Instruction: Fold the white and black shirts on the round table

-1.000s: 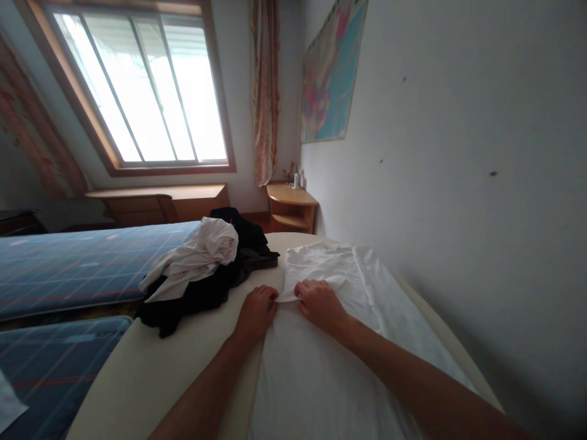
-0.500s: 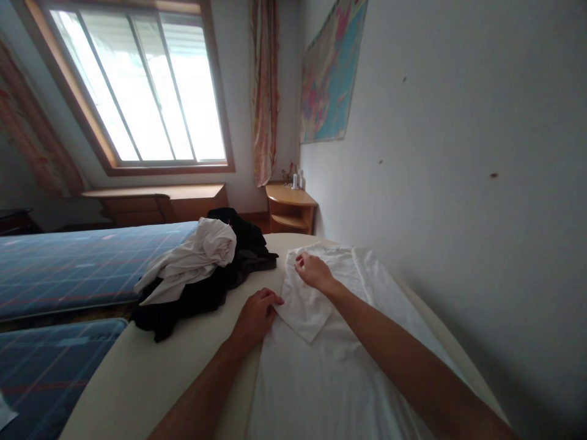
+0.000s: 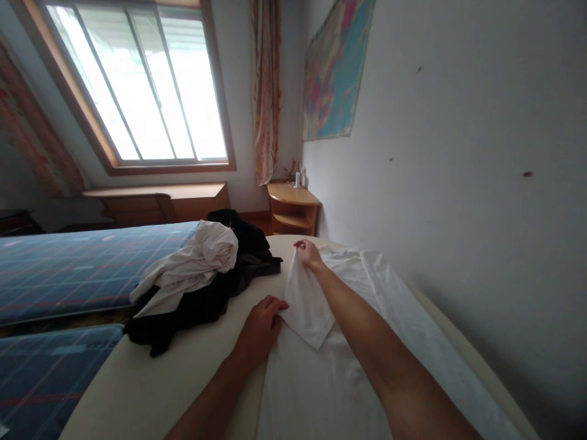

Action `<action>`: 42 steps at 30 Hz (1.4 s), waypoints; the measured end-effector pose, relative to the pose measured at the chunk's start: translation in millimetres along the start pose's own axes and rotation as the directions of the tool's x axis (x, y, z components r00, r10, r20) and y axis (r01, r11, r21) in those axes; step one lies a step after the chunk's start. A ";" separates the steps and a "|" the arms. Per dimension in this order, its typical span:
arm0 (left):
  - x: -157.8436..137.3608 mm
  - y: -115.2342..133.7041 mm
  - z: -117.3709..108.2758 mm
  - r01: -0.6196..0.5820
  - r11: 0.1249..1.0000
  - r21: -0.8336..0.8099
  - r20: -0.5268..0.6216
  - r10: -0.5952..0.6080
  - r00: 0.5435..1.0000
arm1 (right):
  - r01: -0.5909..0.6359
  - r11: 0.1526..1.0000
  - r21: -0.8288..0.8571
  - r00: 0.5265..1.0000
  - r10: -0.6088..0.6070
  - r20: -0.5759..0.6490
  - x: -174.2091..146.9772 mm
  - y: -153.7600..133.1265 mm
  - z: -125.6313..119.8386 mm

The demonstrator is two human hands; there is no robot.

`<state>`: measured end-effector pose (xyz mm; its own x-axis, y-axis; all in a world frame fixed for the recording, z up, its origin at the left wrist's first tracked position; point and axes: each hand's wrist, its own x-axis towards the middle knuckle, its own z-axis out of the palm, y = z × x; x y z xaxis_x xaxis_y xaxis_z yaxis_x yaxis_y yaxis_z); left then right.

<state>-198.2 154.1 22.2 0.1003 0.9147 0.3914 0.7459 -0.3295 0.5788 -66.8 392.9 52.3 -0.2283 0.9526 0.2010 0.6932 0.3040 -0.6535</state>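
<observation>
A white shirt (image 3: 321,391) lies spread along the cream round table (image 3: 119,391), with a sleeve-like flap folded over its near-left part. My right hand (image 3: 308,253) pinches the far upper edge of that flap and holds it slightly raised. At the flap's left edge, my left hand (image 3: 262,321) has thumb and fingers closed on the cloth. The flap hangs in a triangle between both hands, its lower corner pointing toward me.
Left of the shirt lies a heap of black clothes (image 3: 197,308) with a crumpled light garment (image 3: 183,269) on top. Blue plaid mattresses (image 3: 82,269) border the table's left side. A wall (image 3: 458,232) runs along the right. A corner shelf (image 3: 293,194) stands beyond.
My right hand has moved to the far edge of the flap and now pinches it, pulling the cloth taut. My left hand stays at the flap's left edge.
</observation>
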 end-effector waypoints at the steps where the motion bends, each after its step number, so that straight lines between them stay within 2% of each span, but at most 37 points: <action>1: 0.0 -0.5 0.5 0.007 1.000 0.002 -0.013 -0.007 1.000 | 0.019 1.000 0.024 1.000 -0.018 -0.018 3.7 1.6 1.5; 4: -0.6 -1.7 1.8 0.023 0.999 0.048 -0.033 -0.021 0.999 | 0.068 0.995 0.074 0.998 -0.066 -0.021 8.6 7.7 9.2; 8: -2.3 -0.9 2.3 -0.013 0.988 0.155 -0.021 0.017 1.000 | 0.111 0.991 0.080 0.993 -0.113 0.018 3.9 14.0 17.9; 14: -3.4 6.7 -1.6 -0.065 0.980 0.190 -0.011 0.069 0.998 | 0.134 0.990 -0.034 0.989 -0.136 -0.057 -13.6 4.9 3.2; 18: -2.0 12.5 -6.1 -0.077 0.983 0.165 0.018 0.075 0.997 | 0.149 0.979 -0.140 0.985 -0.159 -0.064 -45.0 -7.1 -2.8; 21: -0.7 14.9 -7.4 -0.069 0.987 0.147 0.036 0.064 0.997 | 0.134 0.955 -0.266 0.991 -0.136 0.009 -74.0 -11.5 2.1; 25: -0.1 13.9 -4.3 -0.009 0.990 0.139 0.019 0.006 1.000 | 0.127 0.918 -0.376 0.974 -0.045 0.221 -96.0 -7.9 7.3; 29: -0.6 14.9 -0.9 0.086 0.979 0.182 -0.024 -0.083 0.996 | 0.218 0.920 -0.324 0.930 -0.095 0.356 -90.2 1.3 -0.7; 32: -1.3 17.5 0.0 0.109 0.960 0.256 -0.042 -0.102 0.994 | 0.248 0.920 -0.304 0.921 -0.127 0.367 -81.2 6.6 -9.6; 36: -2.0 19.3 0.8 0.093 0.951 0.295 -0.036 -0.086 0.996 | 0.217 0.911 -0.351 0.933 -0.088 0.349 -78.0 5.2 -13.2; 42: -1.1 19.6 -0.6 0.083 0.954 0.286 -0.013 -0.083 0.996 | 0.142 0.910 -0.390 0.937 0.004 0.349 -73.0 -7.5 -2.3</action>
<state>-184.0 146.5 33.6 0.0293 0.9358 0.3513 0.9089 -0.1712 0.3803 -53.8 321.1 44.2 -0.4502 0.8903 -0.0688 0.8648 0.4155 -0.2817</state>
